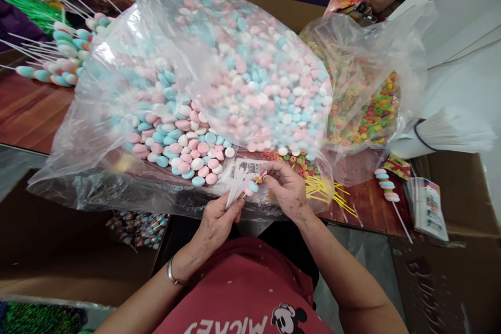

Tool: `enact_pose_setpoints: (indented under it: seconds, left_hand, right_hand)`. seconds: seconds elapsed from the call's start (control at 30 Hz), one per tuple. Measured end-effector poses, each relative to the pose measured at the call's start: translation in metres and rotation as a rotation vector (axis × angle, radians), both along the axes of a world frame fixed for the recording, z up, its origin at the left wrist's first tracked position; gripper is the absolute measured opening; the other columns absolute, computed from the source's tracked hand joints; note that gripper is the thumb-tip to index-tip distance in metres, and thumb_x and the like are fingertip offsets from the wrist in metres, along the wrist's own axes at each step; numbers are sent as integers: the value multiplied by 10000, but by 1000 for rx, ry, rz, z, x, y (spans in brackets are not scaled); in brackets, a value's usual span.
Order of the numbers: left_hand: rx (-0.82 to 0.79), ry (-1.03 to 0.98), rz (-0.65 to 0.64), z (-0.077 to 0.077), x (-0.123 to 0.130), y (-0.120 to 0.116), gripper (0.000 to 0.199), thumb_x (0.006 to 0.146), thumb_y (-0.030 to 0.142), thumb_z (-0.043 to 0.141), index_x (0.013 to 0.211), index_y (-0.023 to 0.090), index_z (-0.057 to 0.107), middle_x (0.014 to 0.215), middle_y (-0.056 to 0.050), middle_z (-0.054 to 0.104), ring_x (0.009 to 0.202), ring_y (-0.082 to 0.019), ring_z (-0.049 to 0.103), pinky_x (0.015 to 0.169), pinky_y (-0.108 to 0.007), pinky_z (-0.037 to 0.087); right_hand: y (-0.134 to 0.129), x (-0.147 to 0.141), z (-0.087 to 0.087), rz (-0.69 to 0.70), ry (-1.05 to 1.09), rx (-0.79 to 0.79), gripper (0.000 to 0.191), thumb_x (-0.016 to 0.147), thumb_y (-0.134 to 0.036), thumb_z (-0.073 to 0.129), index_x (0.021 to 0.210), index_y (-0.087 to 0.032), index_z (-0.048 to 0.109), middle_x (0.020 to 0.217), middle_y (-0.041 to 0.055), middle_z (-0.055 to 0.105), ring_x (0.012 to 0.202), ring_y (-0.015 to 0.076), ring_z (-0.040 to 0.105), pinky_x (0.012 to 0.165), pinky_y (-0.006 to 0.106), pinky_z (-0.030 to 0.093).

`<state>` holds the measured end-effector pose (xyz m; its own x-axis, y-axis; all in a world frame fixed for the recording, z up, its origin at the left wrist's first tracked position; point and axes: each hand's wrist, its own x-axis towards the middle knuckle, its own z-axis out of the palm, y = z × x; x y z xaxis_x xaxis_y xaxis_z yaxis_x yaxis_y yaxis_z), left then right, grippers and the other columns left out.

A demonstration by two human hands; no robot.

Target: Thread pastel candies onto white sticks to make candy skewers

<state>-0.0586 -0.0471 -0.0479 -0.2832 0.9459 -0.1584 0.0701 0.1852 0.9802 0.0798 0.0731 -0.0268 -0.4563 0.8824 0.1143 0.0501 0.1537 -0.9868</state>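
Note:
My left hand (219,219) is closed around a bundle of thin white sticks (237,186) that fan upward. A blue and a pink candy (251,188) sit near the bundle, between my two hands. My right hand (285,183) pinches a small orange ring (259,179) beside these candies, thumb and forefinger together. Behind my hands lies a large clear plastic bag (250,78), its open mouth showing loose pink, white and blue candies (191,148). A printed packet (247,167) lies just beyond the sticks. Loose rings (301,162) lie near my right hand.
Yellow ties (319,188) lie right of my hands. Further right are a finished candy skewer (386,186), printed bags (428,209), a container of white sticks (422,138) and a bag of colored rings (364,109). Candy skewers (64,57) lie left. Other people's hands work behind. Cardboard box (58,250) lower left.

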Motion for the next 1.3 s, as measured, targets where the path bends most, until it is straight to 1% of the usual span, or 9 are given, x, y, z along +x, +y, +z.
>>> enact_pose_setpoints:
  seconds: [0.27,0.4,0.57,0.67,0.77,0.87,0.97,1.17,1.3]
  left_hand:
    - [-24,-147,34,-2,3,-2,365,865,385,556,567,177,526,523,26,471,496,-100,365,483,-244,286]
    - [-45,-215,51,-8,4,-4,366,866,393,578,580,170,531,536,21,476,506,-99,375,471,-237,278]
    - [-50,-236,44,-11,2,-6,351,877,386,580,608,165,542,545,24,481,517,-97,384,477,-231,274]
    - [-51,-202,27,-9,4,-6,353,880,372,568,594,168,533,531,30,471,505,-93,372,479,-236,273]
    - [-26,-148,0,-6,6,-5,355,881,354,549,575,176,518,521,33,467,498,-95,371,487,-241,283]
    - [1,-97,-34,-3,7,-3,332,882,344,532,592,183,523,512,39,471,489,-97,374,501,-243,300]
    - [12,-25,-61,1,7,-3,330,878,334,521,583,187,516,504,40,476,488,-99,386,514,-242,314]
    - [-15,42,-59,7,7,2,344,865,354,502,561,193,491,498,40,461,493,-105,408,519,-238,328]
    - [-45,57,-41,6,5,3,326,857,372,494,585,192,509,496,42,457,490,-109,411,515,-238,328]
  right_hand:
    - [-7,-3,-4,-131,-17,82,162,816,-216,542,960,-236,615,854,4,628,768,135,600,722,267,507]
    - [8,8,-7,-112,-266,317,182,825,-203,514,963,-209,633,932,43,645,817,165,607,768,296,508]
    - [39,46,6,-292,-748,658,214,905,-223,454,971,-184,654,991,97,659,931,221,591,869,351,464]
    - [46,62,11,-317,-1161,710,201,899,-186,471,870,-171,669,863,106,659,842,245,573,771,344,438]
    - [45,64,13,-195,-1316,729,207,870,-123,472,884,-148,677,864,123,657,815,252,566,726,337,419]
    - [42,61,14,-204,-1207,732,276,856,-98,437,981,-111,682,887,142,649,848,263,574,770,365,440]
    - [38,55,16,-287,-848,634,320,883,-174,436,1094,-128,672,934,125,642,891,247,592,824,384,478]
    - [15,26,7,-105,-41,-152,178,799,-329,626,908,-212,704,831,9,665,660,129,625,648,292,544]
    - [4,12,1,-74,129,-343,179,711,-303,731,862,-208,731,754,-10,706,659,122,646,684,280,541]
